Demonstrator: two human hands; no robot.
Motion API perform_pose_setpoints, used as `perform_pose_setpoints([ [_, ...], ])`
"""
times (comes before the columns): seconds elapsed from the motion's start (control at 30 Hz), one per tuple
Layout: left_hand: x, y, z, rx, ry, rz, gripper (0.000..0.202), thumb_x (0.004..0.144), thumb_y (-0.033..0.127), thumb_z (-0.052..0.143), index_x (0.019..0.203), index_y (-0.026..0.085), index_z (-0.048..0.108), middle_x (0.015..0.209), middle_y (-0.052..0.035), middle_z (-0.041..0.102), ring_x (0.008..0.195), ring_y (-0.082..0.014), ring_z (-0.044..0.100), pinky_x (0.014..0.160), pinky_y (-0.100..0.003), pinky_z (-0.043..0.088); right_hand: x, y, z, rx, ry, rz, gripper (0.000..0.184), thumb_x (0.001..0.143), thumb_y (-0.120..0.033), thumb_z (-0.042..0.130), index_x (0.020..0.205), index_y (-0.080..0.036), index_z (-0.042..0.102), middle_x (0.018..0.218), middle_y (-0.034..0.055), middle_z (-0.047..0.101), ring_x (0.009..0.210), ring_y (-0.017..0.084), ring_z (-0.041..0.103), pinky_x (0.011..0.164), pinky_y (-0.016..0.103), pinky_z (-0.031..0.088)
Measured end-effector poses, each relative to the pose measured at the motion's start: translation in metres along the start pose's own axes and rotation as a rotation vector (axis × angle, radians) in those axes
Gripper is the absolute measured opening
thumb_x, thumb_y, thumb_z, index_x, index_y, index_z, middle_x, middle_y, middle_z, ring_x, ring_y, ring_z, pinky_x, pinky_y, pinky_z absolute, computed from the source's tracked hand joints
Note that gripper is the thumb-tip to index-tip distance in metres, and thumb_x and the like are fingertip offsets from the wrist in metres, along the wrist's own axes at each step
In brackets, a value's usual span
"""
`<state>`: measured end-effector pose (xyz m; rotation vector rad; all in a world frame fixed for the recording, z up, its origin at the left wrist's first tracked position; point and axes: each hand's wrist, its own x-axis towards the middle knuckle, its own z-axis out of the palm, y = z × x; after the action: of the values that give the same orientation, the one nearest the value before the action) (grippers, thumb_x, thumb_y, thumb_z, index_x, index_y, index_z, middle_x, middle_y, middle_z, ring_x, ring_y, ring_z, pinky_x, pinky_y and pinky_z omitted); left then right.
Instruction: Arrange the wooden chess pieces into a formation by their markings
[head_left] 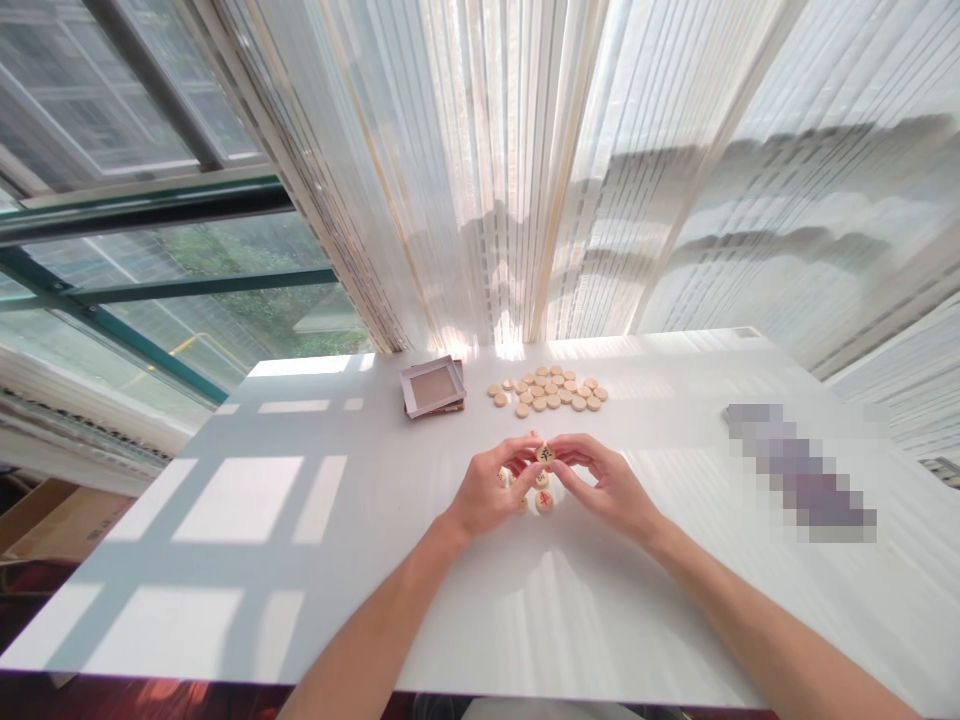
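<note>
Thumb and fingertips of my left hand (480,493) are closed at the left side of a round wooden Chinese chess piece (545,455) with a black character. My right hand (613,492) pinches the same piece from the right, so the fingertips of both hands meet around it. Just below lies a piece with a red character (544,501). Several more pieces sit beneath and between the hands, partly covered by my left fingers. A red-marked piece top (534,434) peeks out behind the fingertips.
Farther back, several pale wooden pieces (553,389) lie spread in a loose group. To their left is an open shallow box (433,388) resting on a darker box part. A blurred-out object (799,470) lies at the right of the white table (360,600). Curtains hang along the back edge.
</note>
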<state>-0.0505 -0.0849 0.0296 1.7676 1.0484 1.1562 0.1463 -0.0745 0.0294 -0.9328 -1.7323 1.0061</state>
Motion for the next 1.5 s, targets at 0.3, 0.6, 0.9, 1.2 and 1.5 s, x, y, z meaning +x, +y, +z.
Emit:
perform_pose_setpoints([
  [0.3,-0.001,-0.003,0.001,0.077,0.022,0.044,0.028,0.091,0.029,0.065,0.118,0.021,0.065,0.1,-0.005,0.074,0.08,-0.0149,0.07,0.077,-0.029,0.058,0.0,0.001,-0.001,-0.029,-0.011,-0.032,0.018,0.093,-0.031,0.065,0.11,-0.024,0.064,0.103,0.0059,0.072,0.089,0.021,0.071,0.084,0.037,0.059],
  [0.6,-0.003,-0.008,0.003,0.189,0.011,0.146,0.026,0.092,0.026,0.063,0.118,0.022,0.064,0.101,-0.0047,0.073,0.076,-0.0136,0.069,0.072,-0.027,0.058,0.001,0.003,-0.001,-0.039,-0.014,-0.027,0.014,0.093,-0.031,0.064,0.104,-0.023,0.064,0.096,0.0044,0.071,0.085,0.019,0.07,0.081,0.035,0.059],
  [0.9,-0.004,-0.013,0.005,0.31,-0.005,0.243,0.025,0.094,0.024,0.06,0.118,0.025,0.064,0.099,-0.0029,0.074,0.073,-0.0131,0.068,0.07,-0.026,0.057,0.0,0.005,0.001,-0.056,0.055,0.027,0.015,0.091,-0.036,0.068,0.09,-0.021,0.063,0.081,0.002,0.07,0.076,0.018,0.069,0.073,0.032,0.057],
  [1.2,-0.003,-0.008,0.003,0.18,0.002,0.13,0.026,0.092,0.025,0.062,0.118,0.022,0.064,0.098,-0.0046,0.074,0.078,-0.0142,0.069,0.071,-0.027,0.057,0.0,0.004,-0.001,-0.046,0.023,-0.001,0.011,0.095,-0.031,0.061,0.1,-0.022,0.064,0.092,0.0036,0.071,0.082,0.019,0.071,0.079,0.033,0.057],
  [1.5,-0.001,-0.003,0.001,0.083,0.008,0.052,0.027,0.091,0.026,0.064,0.118,0.021,0.065,0.094,-0.0046,0.073,0.079,-0.0148,0.069,0.075,-0.028,0.057,-0.001,0.006,0.001,0.002,-0.012,-0.05,0.019,0.092,-0.028,0.065,0.111,-0.025,0.062,0.103,0.005,0.07,0.088,0.02,0.07,0.084,0.036,0.059],
])
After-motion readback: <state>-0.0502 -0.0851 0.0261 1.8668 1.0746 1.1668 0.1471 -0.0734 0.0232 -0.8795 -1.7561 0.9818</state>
